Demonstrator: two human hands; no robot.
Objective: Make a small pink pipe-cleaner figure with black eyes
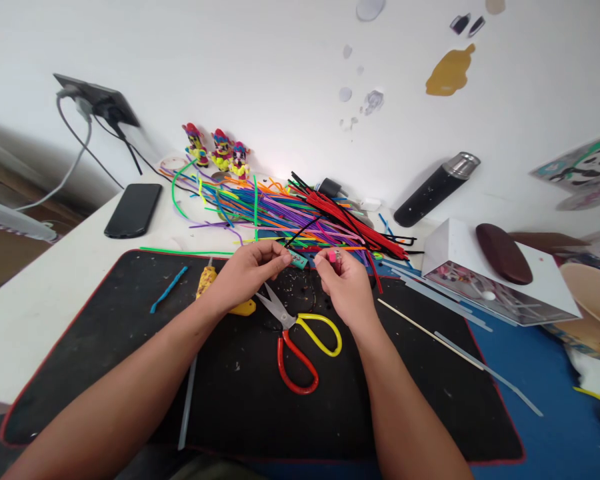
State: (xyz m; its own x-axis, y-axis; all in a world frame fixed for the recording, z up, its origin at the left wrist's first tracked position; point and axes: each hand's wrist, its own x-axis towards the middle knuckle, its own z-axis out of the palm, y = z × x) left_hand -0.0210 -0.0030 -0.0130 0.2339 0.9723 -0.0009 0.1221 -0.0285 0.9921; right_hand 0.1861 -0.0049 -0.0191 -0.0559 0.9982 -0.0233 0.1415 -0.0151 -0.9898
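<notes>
My left hand (pixel 253 273) is closed in a pinch above the mat. From its fingertips a thin black pipe cleaner (pixel 304 231) slants up to the right. Opposite it, my right hand (pixel 347 287) is pinched around a small pink piece (pixel 334 256), mostly covered by the fingers. A short teal cylinder (pixel 299 260) shows between the hands, close to the left fingertips. Below them lie scissors (pixel 289 321) with one red and one yellow handle, blades slightly apart. Under my left wrist, a yellow glue gun (pixel 206 281) is partly hidden.
Behind the hands spreads a pile of coloured pipe cleaners (pixel 280 207). Three small figures (pixel 221 150) stand by the wall. A phone (pixel 133 210) lies left; a black flask (pixel 433 190) and white box (pixel 500 273) are right. Glue sticks (pixel 435 297) and a blue twisted piece (pixel 169 289) rest on the mat (pixel 105 367).
</notes>
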